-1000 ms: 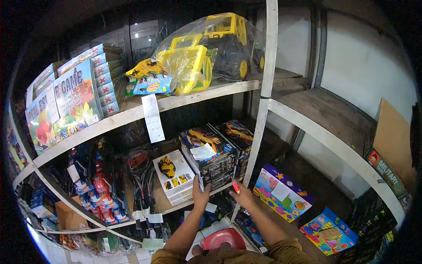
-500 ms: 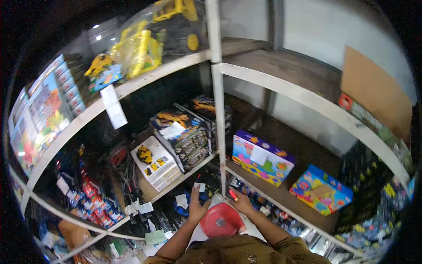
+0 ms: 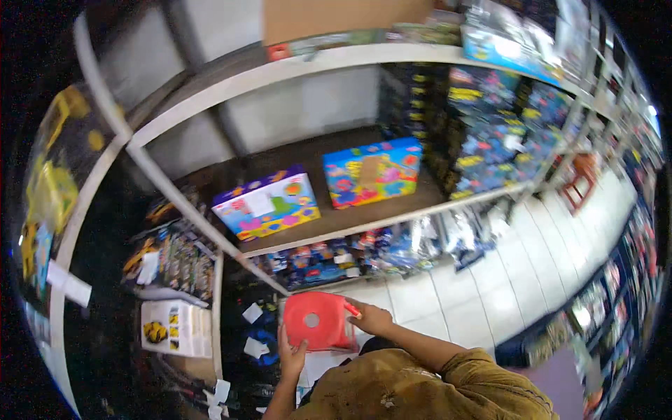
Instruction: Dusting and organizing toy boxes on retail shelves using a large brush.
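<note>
Between left hand and right hand: a red stool by the white shelving

Nearest the viewer, a brown garment spreads along the lower edge. The left hand lies at the near-left corner of the red stool, its thumb parted from the fingers and overlapping the seat; whether it grips the edge cannot be told. The right hand is closed about a slim red item, just beside the stool's right edge; contact between hand and stool is unclear. The seat, pierced by a round central hole, lies ahead and to the right of the left palm.

Farther out, a white box rests on a shelf at left, and white floor tiles extend to the right. Beyond the stool, packaged toys line the bottom tier; on the tier above, a purple-topped box stands left of a blue-topped box. Farthest, at upper right, a blurred red frame stands on the tiles.
</note>
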Demonstrator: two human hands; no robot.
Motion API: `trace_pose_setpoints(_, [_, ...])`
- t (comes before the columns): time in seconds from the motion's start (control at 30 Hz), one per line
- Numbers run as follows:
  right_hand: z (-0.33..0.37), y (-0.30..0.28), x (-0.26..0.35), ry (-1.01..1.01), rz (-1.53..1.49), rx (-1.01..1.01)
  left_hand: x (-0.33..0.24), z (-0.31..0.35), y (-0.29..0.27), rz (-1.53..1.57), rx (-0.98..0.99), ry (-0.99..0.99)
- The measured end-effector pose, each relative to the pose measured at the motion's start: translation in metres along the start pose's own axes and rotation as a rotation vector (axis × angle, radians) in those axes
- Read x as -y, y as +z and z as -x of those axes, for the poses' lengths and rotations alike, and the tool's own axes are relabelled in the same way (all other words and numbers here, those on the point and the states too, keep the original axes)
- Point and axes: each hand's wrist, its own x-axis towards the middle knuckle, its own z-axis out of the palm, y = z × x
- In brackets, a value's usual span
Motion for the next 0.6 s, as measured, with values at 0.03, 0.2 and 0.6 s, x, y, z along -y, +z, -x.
trace_pose_setpoints(0.03, [0.014, 0.004, -0.012, -0.031, -0.035, -0.041, 0.010, 0.002, 0.004, -0.046, 0.063, 0.104])
trace_pose_setpoints(0.2, [0.064, 0.029, -0.089, -0.046, -0.105, -0.237, -0.012, 0.013, 0.045, -0.111, 0.277, 0.085])
trace_pose_setpoints(0.6, [0.172, -0.041, -0.153, 0.174, -0.200, -0.478, -0.052, 0.024, 0.204, 0.026, 0.630, 0.076])
